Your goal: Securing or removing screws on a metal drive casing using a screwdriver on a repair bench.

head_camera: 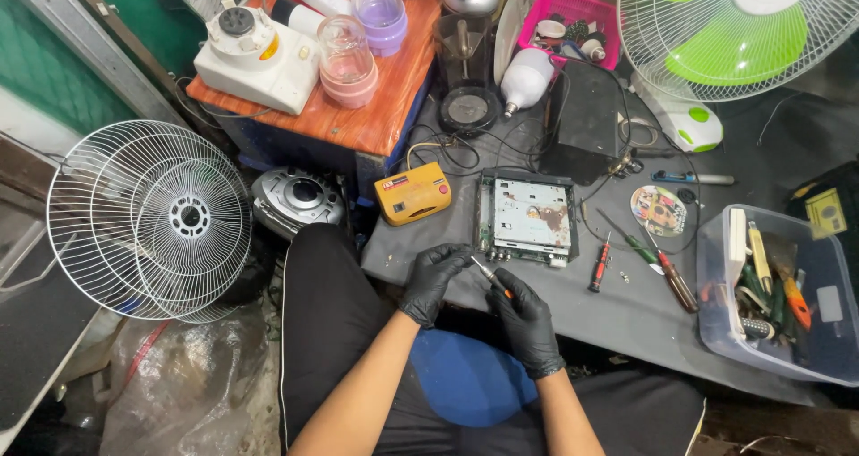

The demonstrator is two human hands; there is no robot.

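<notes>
Your right hand (526, 317) pinches small screwdriver (491, 276) by orange handle; left hand (433, 277) curls loosely at its metal tip, just below opened circuit unit (525, 218). Screwdriver probably light, rigid, thin; gloves may slip, so grip handle, not shaft

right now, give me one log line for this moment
right hand: holds small orange-handled screwdriver | left hand: touching its tip | opened grey circuit-board device: on table beyond the hands, untouched
</notes>
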